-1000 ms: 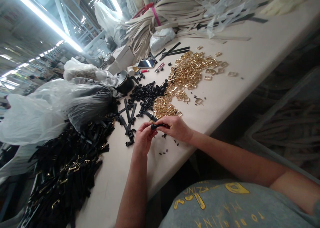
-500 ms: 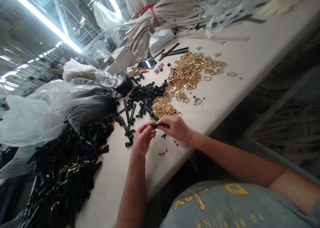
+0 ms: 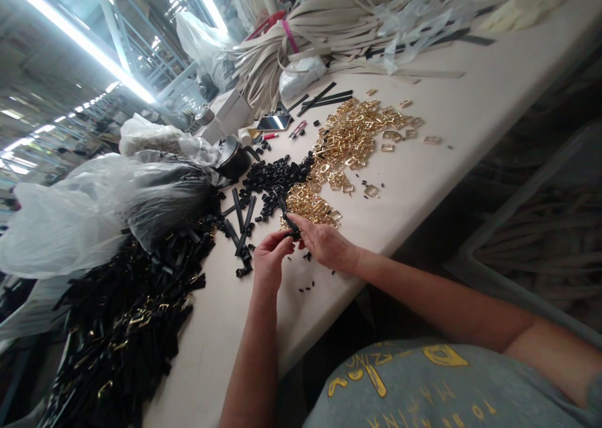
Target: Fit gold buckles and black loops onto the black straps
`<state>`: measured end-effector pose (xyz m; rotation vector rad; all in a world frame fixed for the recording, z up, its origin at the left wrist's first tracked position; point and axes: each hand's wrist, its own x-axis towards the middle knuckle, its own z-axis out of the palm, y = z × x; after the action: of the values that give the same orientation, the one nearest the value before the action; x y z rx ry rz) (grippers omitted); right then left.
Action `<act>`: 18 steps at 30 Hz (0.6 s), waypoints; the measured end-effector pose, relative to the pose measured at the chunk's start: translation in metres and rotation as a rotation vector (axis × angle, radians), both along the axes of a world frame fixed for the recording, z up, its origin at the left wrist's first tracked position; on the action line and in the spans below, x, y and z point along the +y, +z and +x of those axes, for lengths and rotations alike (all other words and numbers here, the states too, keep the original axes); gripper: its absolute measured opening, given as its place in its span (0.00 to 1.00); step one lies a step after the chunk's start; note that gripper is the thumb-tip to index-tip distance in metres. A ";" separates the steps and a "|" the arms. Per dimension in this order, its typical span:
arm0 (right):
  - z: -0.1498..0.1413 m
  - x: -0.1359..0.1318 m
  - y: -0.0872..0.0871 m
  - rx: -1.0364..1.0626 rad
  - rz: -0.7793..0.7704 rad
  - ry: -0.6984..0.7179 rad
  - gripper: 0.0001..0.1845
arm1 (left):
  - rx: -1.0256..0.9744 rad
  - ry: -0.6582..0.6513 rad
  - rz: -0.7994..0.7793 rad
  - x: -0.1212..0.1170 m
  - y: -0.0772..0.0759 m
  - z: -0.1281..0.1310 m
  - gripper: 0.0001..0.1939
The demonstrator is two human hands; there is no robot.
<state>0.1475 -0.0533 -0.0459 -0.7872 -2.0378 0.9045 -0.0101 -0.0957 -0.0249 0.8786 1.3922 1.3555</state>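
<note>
Between my two hands is a short black strap [image 3: 292,224], its upper end sticking up past my right fingers. My left hand [image 3: 269,254] pinches its lower end between thumb and fingers. From the other side my right hand [image 3: 325,242] grips the strap, the forefinger laid along it. My fingers cover much of the strap, so any small part on it is hidden. Just beyond the hands lie a heap of gold buckles [image 3: 355,136] and a pile of small black loops [image 3: 275,177]. Several cut black strips [image 3: 239,212] lie left of them.
Finished-looking black straps with gold buckles [image 3: 136,315] are heaped at the left, below plastic bags [image 3: 94,208]. A dark metal pot [image 3: 234,158], a phone [image 3: 274,123] and a bundle of beige strips [image 3: 324,27] stand or lie farther back. The table edge [image 3: 404,240] runs diagonally on the right.
The black strap has turned from lying sideways between my fingers to pointing more upward. My right fingers have shifted along it, and my left hand has stayed close at its lower end.
</note>
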 end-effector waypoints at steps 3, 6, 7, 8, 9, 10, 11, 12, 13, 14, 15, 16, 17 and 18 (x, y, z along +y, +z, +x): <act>0.000 -0.002 0.001 -0.054 -0.020 0.022 0.32 | 0.074 -0.011 0.056 -0.001 0.000 0.001 0.13; 0.000 -0.003 0.002 -0.031 -0.037 0.025 0.33 | 0.123 0.001 0.080 -0.001 0.003 0.004 0.13; 0.000 -0.003 0.002 -0.003 -0.050 0.019 0.32 | 0.128 0.010 0.085 -0.002 0.004 0.005 0.14; 0.000 -0.003 0.002 0.029 -0.067 0.012 0.32 | 0.128 0.020 0.091 -0.002 0.005 0.006 0.15; -0.001 -0.002 0.002 0.059 -0.086 0.005 0.31 | 0.122 0.026 0.096 -0.002 0.005 0.006 0.15; -0.001 -0.002 0.002 0.085 -0.106 0.000 0.30 | 0.113 0.028 0.101 -0.003 0.005 0.007 0.16; -0.001 -0.001 0.002 0.104 -0.126 -0.002 0.29 | 0.102 0.028 0.105 -0.003 0.004 0.008 0.16; -0.002 -0.001 0.002 0.117 -0.143 -0.008 0.29 | 0.092 0.027 0.108 -0.003 0.004 0.009 0.16; -0.002 0.000 0.002 0.124 -0.156 -0.015 0.28 | 0.084 0.028 0.112 -0.003 0.003 0.009 0.15; -0.001 0.000 0.002 0.127 -0.163 -0.022 0.28 | 0.081 0.033 0.118 -0.003 0.002 0.010 0.15; -0.001 0.000 0.002 0.130 -0.165 -0.030 0.29 | 0.083 0.038 0.125 -0.003 0.002 0.011 0.14; -0.001 0.000 0.002 0.128 -0.162 -0.035 0.29 | 0.090 0.043 0.133 -0.003 0.002 0.012 0.14; 0.000 0.000 0.002 0.122 -0.153 -0.038 0.29 | 0.104 0.045 0.140 -0.003 0.002 0.013 0.14; 0.001 0.000 0.002 0.112 -0.139 -0.035 0.29 | 0.120 0.043 0.142 -0.003 0.002 0.014 0.13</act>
<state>0.1482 -0.0528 -0.0439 -0.8254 -1.8738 1.0555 0.0037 -0.0984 -0.0232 1.0443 1.4259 1.4687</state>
